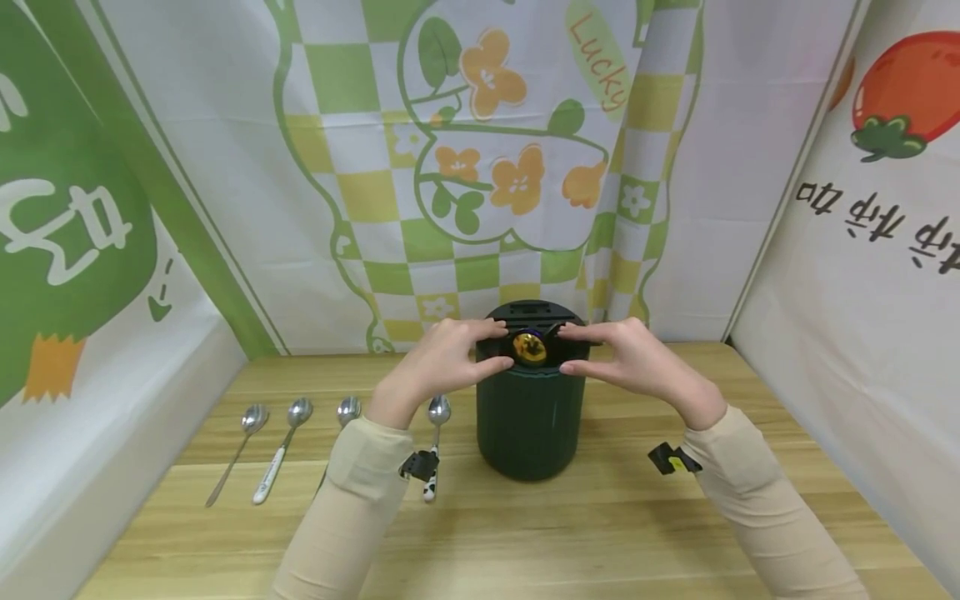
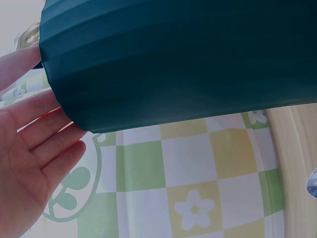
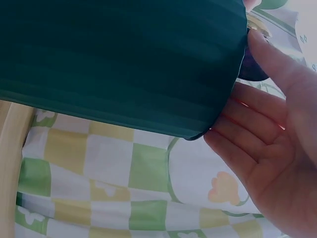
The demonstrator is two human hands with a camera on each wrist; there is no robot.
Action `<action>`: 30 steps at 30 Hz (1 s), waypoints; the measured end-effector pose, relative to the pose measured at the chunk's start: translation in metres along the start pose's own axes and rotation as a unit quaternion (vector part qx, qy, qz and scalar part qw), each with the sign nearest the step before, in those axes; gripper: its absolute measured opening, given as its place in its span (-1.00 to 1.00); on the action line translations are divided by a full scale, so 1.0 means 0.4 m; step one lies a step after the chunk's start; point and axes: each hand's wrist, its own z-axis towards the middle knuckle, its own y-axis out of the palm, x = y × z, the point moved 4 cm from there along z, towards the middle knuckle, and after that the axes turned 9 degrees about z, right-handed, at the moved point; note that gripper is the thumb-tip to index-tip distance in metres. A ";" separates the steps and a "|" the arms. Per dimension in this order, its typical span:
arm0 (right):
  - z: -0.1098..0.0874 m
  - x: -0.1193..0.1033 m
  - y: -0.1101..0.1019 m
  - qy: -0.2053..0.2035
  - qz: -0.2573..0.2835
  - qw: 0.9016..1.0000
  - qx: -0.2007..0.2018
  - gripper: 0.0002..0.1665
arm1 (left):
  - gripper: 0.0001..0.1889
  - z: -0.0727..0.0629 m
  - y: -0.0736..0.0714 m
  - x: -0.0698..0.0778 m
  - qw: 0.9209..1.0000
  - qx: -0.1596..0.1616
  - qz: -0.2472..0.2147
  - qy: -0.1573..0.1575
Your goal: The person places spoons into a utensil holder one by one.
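A dark green cylindrical container [image 1: 529, 425] stands upright on the table, its black slotted top [image 1: 529, 310] toward the back. At its front rim a shiny gold rounded thing [image 1: 530, 348] with a purple edge shows between the two hands. My left hand [image 1: 450, 354] holds the top from the left, thumb at the front and fingers behind. From the right, my right hand [image 1: 633, 358] holds it the same way. In the right wrist view, a dark shiny part [image 3: 253, 67] shows between thumb and fingers. I cannot tell which part of the top they pinch.
Several metal spoons lie left of the container: one with a plain handle [image 1: 238, 458], one with a white handle [image 1: 270, 475], and one with a black-and-white spotted handle [image 1: 431, 483]. The left forearm partly covers another spoon [image 1: 348, 410]. Printed curtains [image 1: 315, 200] enclose the wooden table [image 1: 600, 533].
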 end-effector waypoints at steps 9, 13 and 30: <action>0.012 -0.004 0.000 0.002 0.007 1.000 0.004 -0.44 | -0.46 0.000 0.001 0.001 1.000 -0.002 -0.002 -0.002; 0.011 -0.001 0.002 0.001 0.006 1.000 0.006 -0.46 | -0.46 -0.001 0.001 0.001 1.000 0.000 -0.002 -0.002; 0.006 0.016 0.003 -0.003 0.027 1.000 0.008 -0.48 | -0.46 0.000 0.004 -0.002 1.000 -0.006 0.001 -0.004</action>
